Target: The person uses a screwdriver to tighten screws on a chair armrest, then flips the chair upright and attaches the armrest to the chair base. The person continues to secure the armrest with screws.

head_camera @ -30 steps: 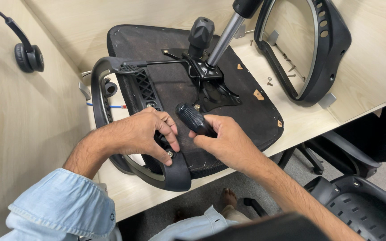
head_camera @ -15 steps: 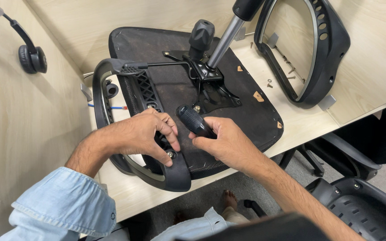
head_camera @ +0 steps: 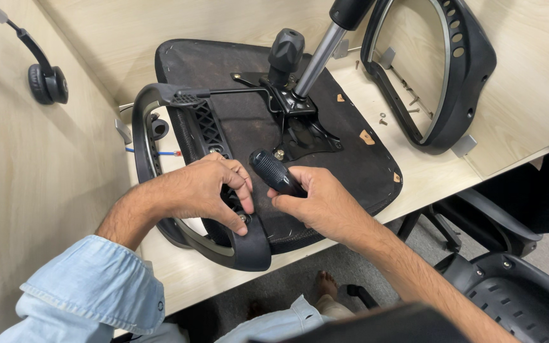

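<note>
An upturned black office chair seat (head_camera: 351,159) lies on the pale wooden desk (head_camera: 179,273), its metal mechanism (head_camera: 297,117) and gas cylinder (head_camera: 322,47) pointing up. A black armrest loop (head_camera: 160,114) sits along the seat's left edge. My left hand (head_camera: 208,190) rests on the armrest's bracket, fingertips by a bolt (head_camera: 243,218). My right hand (head_camera: 319,203) grips the ribbed black handle of a screwdriver (head_camera: 274,170), held tilted just right of that bolt. The tool's tip is hidden by my fingers.
A second black armrest (head_camera: 452,76) lies at the desk's back right with several loose screws (head_camera: 382,117) beside it. A headset (head_camera: 46,79) hangs on the left partition. Another chair's black parts (head_camera: 516,279) stand on the floor at lower right.
Both hands stay on the armrest bracket and the screwdriver; the right hand has shifted only slightly. The view has barely moved.
</note>
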